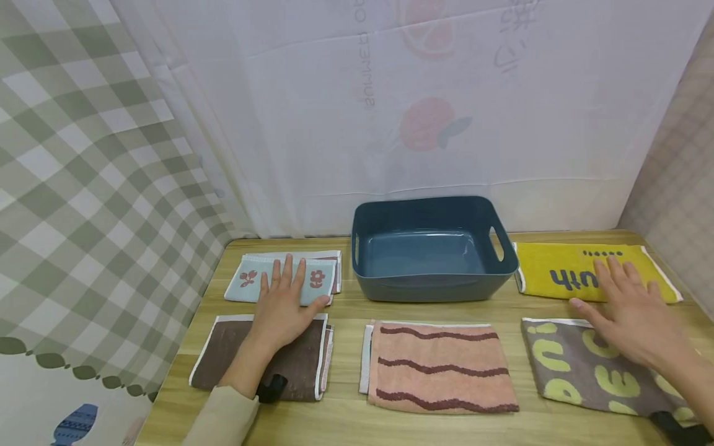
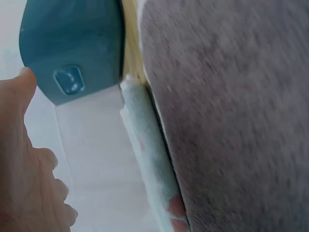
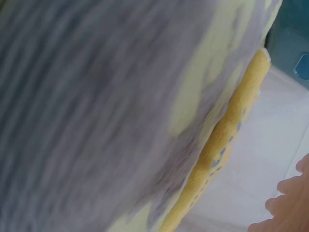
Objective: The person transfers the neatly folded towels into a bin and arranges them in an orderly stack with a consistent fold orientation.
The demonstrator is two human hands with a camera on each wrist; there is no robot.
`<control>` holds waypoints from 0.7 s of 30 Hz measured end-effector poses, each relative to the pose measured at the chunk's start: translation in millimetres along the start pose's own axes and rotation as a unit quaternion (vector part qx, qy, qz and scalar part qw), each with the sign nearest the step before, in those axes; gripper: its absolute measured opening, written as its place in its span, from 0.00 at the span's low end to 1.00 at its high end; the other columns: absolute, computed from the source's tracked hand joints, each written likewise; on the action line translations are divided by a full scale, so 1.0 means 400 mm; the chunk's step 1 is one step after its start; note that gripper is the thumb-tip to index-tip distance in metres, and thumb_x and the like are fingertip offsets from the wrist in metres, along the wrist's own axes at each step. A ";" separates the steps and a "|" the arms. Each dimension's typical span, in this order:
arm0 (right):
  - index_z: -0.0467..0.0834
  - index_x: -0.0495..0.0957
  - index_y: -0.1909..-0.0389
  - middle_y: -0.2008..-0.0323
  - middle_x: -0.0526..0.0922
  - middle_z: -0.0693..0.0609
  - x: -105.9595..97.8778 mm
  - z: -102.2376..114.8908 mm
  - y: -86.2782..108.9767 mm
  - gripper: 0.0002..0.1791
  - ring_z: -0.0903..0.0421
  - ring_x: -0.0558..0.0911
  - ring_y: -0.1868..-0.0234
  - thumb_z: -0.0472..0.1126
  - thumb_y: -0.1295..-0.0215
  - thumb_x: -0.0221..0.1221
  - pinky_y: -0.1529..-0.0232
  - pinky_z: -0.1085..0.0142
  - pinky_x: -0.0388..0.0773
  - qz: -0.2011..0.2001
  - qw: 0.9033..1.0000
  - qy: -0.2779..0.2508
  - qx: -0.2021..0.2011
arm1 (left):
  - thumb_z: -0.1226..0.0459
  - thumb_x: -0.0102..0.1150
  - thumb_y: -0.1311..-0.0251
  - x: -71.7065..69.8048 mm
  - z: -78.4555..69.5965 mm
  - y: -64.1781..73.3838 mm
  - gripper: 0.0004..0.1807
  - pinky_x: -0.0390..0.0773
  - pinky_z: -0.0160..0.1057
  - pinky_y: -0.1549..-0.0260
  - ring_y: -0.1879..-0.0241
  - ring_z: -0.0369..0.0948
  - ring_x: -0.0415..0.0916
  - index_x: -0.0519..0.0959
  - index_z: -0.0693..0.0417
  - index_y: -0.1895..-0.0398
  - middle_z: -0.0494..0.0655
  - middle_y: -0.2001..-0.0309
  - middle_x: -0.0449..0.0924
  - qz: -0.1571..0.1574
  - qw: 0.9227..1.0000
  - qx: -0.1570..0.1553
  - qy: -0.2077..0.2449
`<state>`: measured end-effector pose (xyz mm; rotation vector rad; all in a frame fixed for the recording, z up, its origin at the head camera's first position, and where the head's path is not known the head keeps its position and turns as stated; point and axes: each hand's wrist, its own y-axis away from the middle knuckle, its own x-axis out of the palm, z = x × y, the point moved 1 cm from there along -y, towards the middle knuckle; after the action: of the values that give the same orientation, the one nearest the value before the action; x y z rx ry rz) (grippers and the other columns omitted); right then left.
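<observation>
Pale blue towel (image 1: 251,286), folded flat, lies at the back left of the wooden table (image 1: 347,347), and we see the left hand (image 1: 287,313) over it with fingers straight and spread. Just in front of it, partly under that arm, is a folded brown towel (image 1: 298,362). On the other side, we find the right hand (image 1: 633,313) also with straight, parted fingers, over a yellow towel (image 1: 563,266) and the grey towel (image 1: 569,365) nearer us (pale green letters show on the grey one). Whether either hand touches cloth, we cannot say for sure from these angles. Between them we have a pink towel (image 1: 440,365) with wavy dark stripes and, behind it, a blue bin (image 1: 429,288) with handle holes.
</observation>
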<state>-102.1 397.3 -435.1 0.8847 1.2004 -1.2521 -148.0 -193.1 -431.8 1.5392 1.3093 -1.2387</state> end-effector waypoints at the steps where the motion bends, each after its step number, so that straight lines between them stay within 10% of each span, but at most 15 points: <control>1: 0.27 0.35 0.19 0.23 0.34 0.21 -0.002 0.007 0.001 0.52 0.26 0.29 0.22 0.57 0.20 0.52 0.29 0.31 0.19 0.001 1.000 0.000 0.001 | 0.31 0.49 0.30 -0.001 -0.005 0.002 0.54 0.35 0.69 0.25 0.18 0.61 0.28 0.47 0.53 0.14 0.61 0.16 0.35 0.000 1.000 0.001 0.000; 21: 0.31 0.43 0.18 0.22 0.43 0.22 0.014 0.159 0.023 0.55 0.19 0.52 0.26 0.59 0.26 0.61 0.26 0.30 0.32 -0.014 0.999 -0.037 -0.017 | 0.34 0.55 0.31 0.014 -0.128 0.048 0.52 0.48 0.71 0.26 0.21 0.67 0.48 0.53 0.55 0.16 0.66 0.18 0.47 -0.035 0.999 0.021 0.010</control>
<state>-82.5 336.2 -429.0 0.7930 1.1761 -1.2716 -118.9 -147.0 -425.4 1.5506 1.3687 -1.3040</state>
